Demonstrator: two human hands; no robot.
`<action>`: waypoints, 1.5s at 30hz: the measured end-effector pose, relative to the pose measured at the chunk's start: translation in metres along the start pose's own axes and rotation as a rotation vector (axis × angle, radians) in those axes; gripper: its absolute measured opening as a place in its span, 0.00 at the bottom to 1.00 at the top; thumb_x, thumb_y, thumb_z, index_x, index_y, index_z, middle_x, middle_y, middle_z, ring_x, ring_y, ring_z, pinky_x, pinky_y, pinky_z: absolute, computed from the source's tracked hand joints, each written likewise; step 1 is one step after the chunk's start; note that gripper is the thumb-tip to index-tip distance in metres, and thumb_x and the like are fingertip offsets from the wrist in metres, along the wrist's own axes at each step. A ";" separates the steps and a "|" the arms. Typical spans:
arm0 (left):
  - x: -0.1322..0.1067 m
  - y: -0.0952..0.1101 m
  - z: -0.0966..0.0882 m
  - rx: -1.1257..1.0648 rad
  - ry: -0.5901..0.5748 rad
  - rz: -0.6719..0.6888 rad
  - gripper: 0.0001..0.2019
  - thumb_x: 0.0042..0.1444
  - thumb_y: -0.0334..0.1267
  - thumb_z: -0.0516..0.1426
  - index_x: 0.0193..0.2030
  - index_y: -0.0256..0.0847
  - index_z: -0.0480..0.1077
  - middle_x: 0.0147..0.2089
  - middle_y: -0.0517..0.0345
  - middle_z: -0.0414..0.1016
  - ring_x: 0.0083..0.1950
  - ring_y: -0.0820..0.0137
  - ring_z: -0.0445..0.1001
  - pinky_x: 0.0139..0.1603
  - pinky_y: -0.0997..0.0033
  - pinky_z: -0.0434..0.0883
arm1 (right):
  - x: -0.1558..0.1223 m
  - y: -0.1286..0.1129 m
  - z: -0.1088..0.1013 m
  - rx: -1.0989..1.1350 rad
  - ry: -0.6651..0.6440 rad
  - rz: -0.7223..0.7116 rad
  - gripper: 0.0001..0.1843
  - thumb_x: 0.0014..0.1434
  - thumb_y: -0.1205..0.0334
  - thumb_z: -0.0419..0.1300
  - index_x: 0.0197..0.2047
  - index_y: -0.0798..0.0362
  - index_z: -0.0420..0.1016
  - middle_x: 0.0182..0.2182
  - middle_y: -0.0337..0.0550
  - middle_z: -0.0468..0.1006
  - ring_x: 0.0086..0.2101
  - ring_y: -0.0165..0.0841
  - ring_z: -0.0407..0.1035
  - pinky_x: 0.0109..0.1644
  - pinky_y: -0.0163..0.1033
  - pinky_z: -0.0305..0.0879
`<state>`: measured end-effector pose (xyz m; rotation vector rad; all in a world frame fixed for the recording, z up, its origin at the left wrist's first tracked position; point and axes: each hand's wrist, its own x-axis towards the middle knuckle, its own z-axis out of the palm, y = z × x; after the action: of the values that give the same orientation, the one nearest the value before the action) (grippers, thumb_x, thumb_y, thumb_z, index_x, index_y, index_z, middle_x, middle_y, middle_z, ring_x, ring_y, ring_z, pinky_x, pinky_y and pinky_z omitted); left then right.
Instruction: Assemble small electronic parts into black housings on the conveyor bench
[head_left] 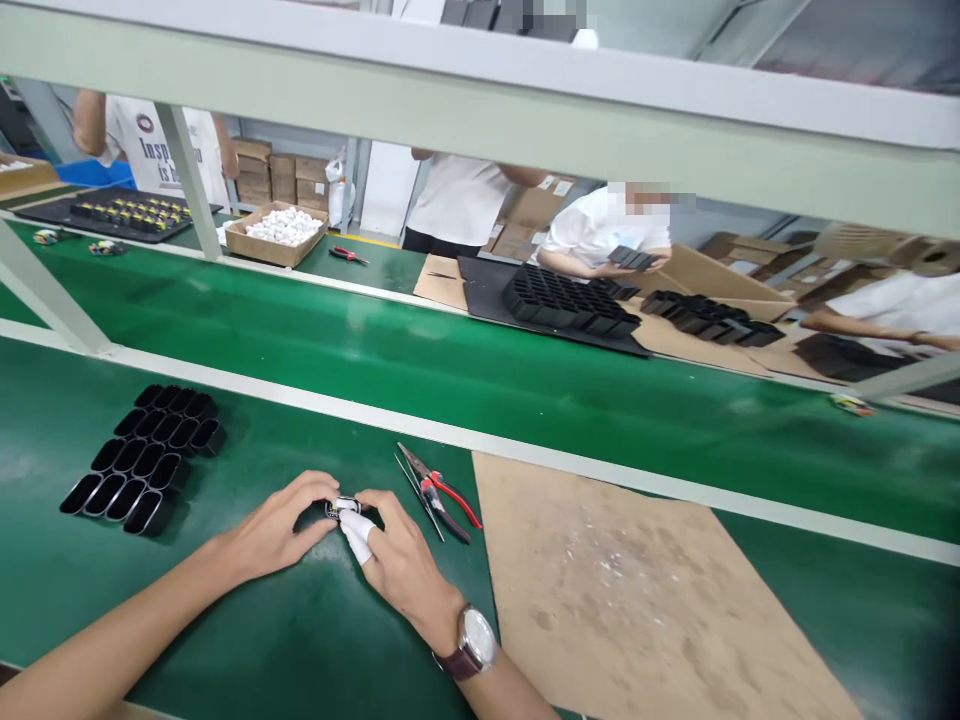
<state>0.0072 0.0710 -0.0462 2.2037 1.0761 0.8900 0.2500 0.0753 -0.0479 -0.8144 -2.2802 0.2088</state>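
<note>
Between my two hands is a small black oval housing [330, 513] with white and yellowish parts showing in its open top. My left hand [281, 525] grips it from the left, thumb and fingers bent round its edge. From the other side my right hand [401, 560] closes on it, with a white cover on the thumb [356, 535] pressed at the front. A watch [478, 640] is on the right wrist. Just right of my hands lie red-and-black long-nose pliers [442, 495] and a pair of tweezers [421, 500].
Several black oval housings [146, 460] stand in rows at left. Cardboard [637, 590] covers the bench at right. Beyond a white rail [525, 462] runs a green belt [450, 365]. Across it, co-workers stand near black housings [570, 300] and a box of white parts [259, 245].
</note>
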 end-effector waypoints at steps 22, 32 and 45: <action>0.001 -0.001 -0.006 -0.044 -0.011 -0.018 0.17 0.68 0.34 0.61 0.61 0.45 0.68 0.56 0.49 0.75 0.54 0.64 0.79 0.57 0.63 0.77 | 0.003 0.008 -0.009 -0.348 -0.085 0.204 0.19 0.69 0.78 0.49 0.57 0.57 0.70 0.45 0.51 0.76 0.42 0.41 0.72 0.46 0.45 0.72; -0.001 -0.008 -0.003 0.000 0.039 -0.001 0.14 0.68 0.40 0.63 0.59 0.45 0.71 0.52 0.52 0.77 0.51 0.63 0.80 0.53 0.64 0.78 | 0.002 -0.010 -0.016 -0.250 -0.024 -0.025 0.18 0.64 0.78 0.52 0.52 0.54 0.73 0.44 0.49 0.77 0.36 0.39 0.72 0.35 0.43 0.69; 0.000 -0.005 -0.002 0.020 0.047 0.060 0.15 0.70 0.43 0.62 0.59 0.44 0.71 0.52 0.49 0.77 0.51 0.61 0.78 0.53 0.61 0.77 | 0.006 -0.009 -0.017 -0.299 -0.012 -0.040 0.16 0.65 0.77 0.52 0.50 0.55 0.74 0.42 0.50 0.77 0.35 0.38 0.70 0.33 0.43 0.67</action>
<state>0.0032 0.0738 -0.0488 2.2521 1.0493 0.9651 0.2537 0.0702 -0.0288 -0.9172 -2.3691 -0.1499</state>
